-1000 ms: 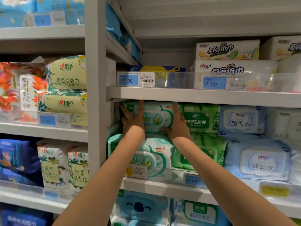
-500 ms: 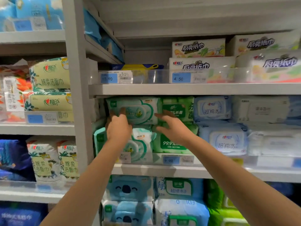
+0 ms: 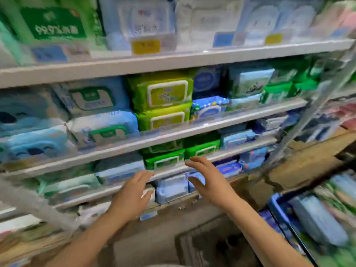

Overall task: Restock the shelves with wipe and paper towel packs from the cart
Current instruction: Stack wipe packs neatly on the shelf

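Although motion blur smears most of the frame, both hands read clearly enough. The left hand [image 3: 134, 191] hovers at lower centre with its fingers straight and lying loosely side by side. The right hand [image 3: 210, 182] hovers just to its right, fingers fanned apart and the thumb held away from them. Neither holds anything. Both float in front of the white metal shelving [image 3: 173, 61], close to the lower shelf edges. The right fingertips are near a row of dark green soft wipe packs with white flip lids [image 3: 163, 160]; whether any finger touches a shelf lip I cannot tell.

What the coming move turns on lies elsewhere. At the lower right corner of the frame sits the blue-rimmed cart basket [image 3: 274, 203]. In it lies a pale blue soft plastic pack [image 3: 317, 222] among other blurred green and pink packs. From the fingers, that stock lies to the right and lower in the picture, well apart from both hands. A brown cardboard-like surface [image 3: 308, 160] fills the right middle above it. The pale blue pack's long axis appears to run from upper left to lower right, roughly along the basket's rim, though blur leaves its ends uncertain.

The right hand is the nearer of the two, so I judge it the natural one to lead a reach into the basket. The left hand would then cross over to take the pack's other end. With no pack in hand, the step looks like fetching the next one.
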